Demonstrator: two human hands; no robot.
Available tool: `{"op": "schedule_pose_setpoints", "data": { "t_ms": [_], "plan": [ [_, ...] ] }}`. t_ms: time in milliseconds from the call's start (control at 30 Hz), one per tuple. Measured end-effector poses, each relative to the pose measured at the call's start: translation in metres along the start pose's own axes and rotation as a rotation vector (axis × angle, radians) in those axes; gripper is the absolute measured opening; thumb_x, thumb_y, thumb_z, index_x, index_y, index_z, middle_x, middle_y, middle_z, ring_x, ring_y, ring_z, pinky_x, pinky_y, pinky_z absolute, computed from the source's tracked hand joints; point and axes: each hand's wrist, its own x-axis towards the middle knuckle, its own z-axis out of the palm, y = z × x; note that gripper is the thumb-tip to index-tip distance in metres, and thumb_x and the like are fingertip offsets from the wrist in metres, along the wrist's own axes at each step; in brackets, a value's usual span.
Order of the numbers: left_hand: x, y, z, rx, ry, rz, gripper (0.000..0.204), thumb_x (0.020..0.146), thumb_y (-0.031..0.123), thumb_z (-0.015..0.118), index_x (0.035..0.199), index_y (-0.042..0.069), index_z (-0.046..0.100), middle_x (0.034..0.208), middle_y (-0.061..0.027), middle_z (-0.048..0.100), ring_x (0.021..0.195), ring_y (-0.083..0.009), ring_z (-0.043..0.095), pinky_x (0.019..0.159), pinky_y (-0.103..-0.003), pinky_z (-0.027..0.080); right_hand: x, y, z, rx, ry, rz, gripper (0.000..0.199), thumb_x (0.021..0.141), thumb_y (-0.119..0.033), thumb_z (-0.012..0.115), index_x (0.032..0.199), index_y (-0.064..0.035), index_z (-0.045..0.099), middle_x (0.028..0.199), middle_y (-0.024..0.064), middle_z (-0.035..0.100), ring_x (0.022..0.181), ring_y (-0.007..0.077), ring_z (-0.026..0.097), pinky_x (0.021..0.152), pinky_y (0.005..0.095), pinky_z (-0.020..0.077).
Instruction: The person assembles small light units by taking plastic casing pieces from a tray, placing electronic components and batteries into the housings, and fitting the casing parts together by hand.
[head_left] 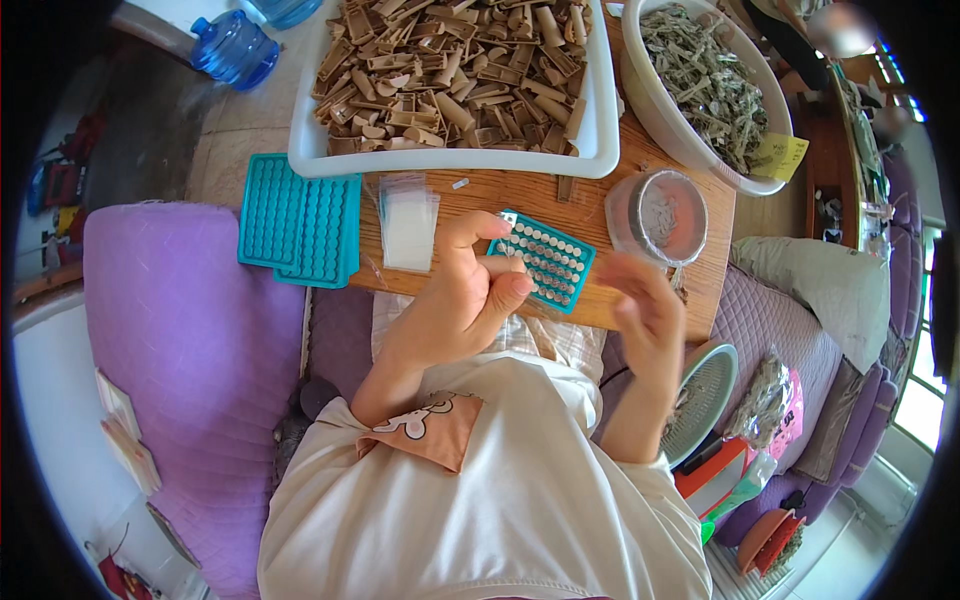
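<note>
A wooden board is laid across the lap, between purple cushions. At its far edge a large white tray heaped with tan plastic parts is set, and to the right of it a white basin filled with grey-green metal pieces. A stack of empty teal grid trays hangs over the board's left end, with small clear bags just beside it and a round container near the right edge.

The teal tray of small round cells is placed at the near edge, its long axis running diagonally from upper left to lower right. It is flanked by both hands. The left hand is held just to its left, overlapping its upper-left corner, with thumb and fingers pinched together; a tiny pale piece seems to be gripped at the fingertips, though it is too small to be made out. The right hand is held just to the tray's right, blurred, fingers loosely spread and nothing seen in it. The left hand is judged the nearer.
</note>
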Motion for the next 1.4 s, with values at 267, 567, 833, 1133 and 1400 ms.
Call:
{"op": "schedule_pose_setpoints", "data": {
  "t_ms": [267, 567, 833, 1133, 1400],
  "plan": [
    [-0.002, 0.012, -0.007, 0.140, 0.023, -0.039, 0.045, 0.082, -0.001, 0.049, 0.113, 0.002, 0.016, 0.099, -0.0124, 0.042, 0.075, -0.0151, 0.057, 0.060, -0.024, 0.044, 0.064, -0.016, 0.072, 0.508, -0.288, 0.036, 0.018, 0.079, -0.004, 0.056, 0.096, 0.0013, 0.051, 0.084, 0.0036, 0.053, 0.077, 0.0081, 0.049, 0.071, 0.0216, 0.0420],
    [0.012, 0.015, -0.001, -0.050, 0.354, -0.121, 0.025, 0.084, 0.018, 0.053, 0.098, -0.001, 0.045, 0.068, -0.0034, 0.054, 0.053, -0.0056, 0.047, 0.048, -0.019, 0.038, 0.070, -0.004, 0.069, 0.542, -0.319, -0.075, 0.009, 0.078, -0.003, 0.057, 0.086, 0.0005, 0.053, 0.084, 0.0052, 0.055, 0.071, 0.0091, 0.052, 0.062, 0.0216, 0.0440],
    [0.014, 0.000, -0.017, 0.014, 0.434, -0.054, 0.015, 0.080, 0.007, 0.056, 0.093, 0.000, 0.052, 0.075, 0.0006, 0.053, 0.057, -0.0005, 0.038, 0.051, -0.013, 0.032, 0.162, 0.006, 0.053, -0.224, -0.113, -0.137, 0.013, 0.076, -0.011, 0.057, 0.086, -0.0016, 0.060, 0.077, 0.0058, 0.059, 0.069, 0.0125, 0.056, 0.063, 0.0251, 0.0445],
    [0.009, 0.007, -0.025, 0.156, 0.334, -0.168, 0.021, 0.076, 0.004, 0.060, 0.096, -0.001, 0.054, 0.079, -0.0017, 0.054, 0.069, -0.0047, 0.047, 0.062, -0.016, 0.037, 0.234, 0.047, 0.070, -1.168, -0.010, -0.454, 0.023, 0.069, -0.011, 0.061, 0.091, -0.0059, 0.058, 0.085, 0.0158, 0.057, 0.080, 0.0311, 0.055, 0.069, 0.0387, 0.0454],
    [0.013, 0.004, -0.023, 0.058, 0.406, -0.135, 0.027, 0.073, 0.009, 0.066, 0.094, 0.003, 0.050, 0.072, 0.0009, 0.056, 0.059, 0.0005, 0.043, 0.051, -0.013, 0.032, 0.223, 0.039, 0.069, -1.241, -0.043, -0.492, 0.019, 0.070, -0.008, 0.058, 0.088, -0.0058, 0.051, 0.083, 0.0134, 0.057, 0.081, 0.0305, 0.055, 0.066, 0.0395, 0.0450]
  ]
}}
